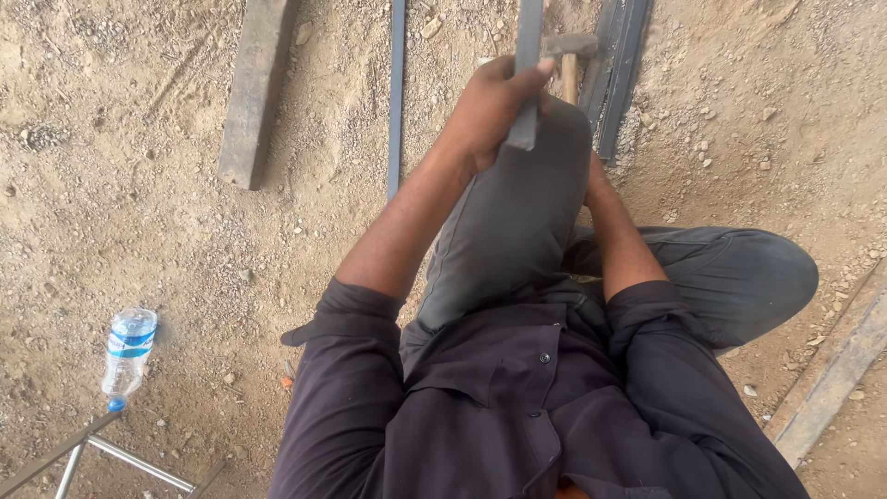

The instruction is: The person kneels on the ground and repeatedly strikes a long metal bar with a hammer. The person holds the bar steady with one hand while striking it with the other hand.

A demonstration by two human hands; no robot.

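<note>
A clear plastic water bottle (127, 357) with a blue cap and label lay on the sandy ground at lower left, well apart from the person; it looked close to empty, though how much it held could not be told. Beside its cap stood part of a thin metal frame (88, 450).

The left hand (488, 109) was wrapped around a flat grey steel bar (528, 74), fingers curled over it and the thumb laid along its face, close to the bar's near end. That end rested on the raised knee (536, 176) in grey trousers, and the rest of the bar ran straight away from the grip toward the top edge. The bar looked dull, narrow and straight, with a square-cut end.

The right hand was hidden behind the knee; only the forearm (617, 236) showed, so its grip could not be told. A hammer (569, 54) with a wooden handle lay just beyond the knee, beside dark steel channel sections (621, 69). A thin rod (396, 92) and a wooden plank (254, 88) lay to the left.
</note>
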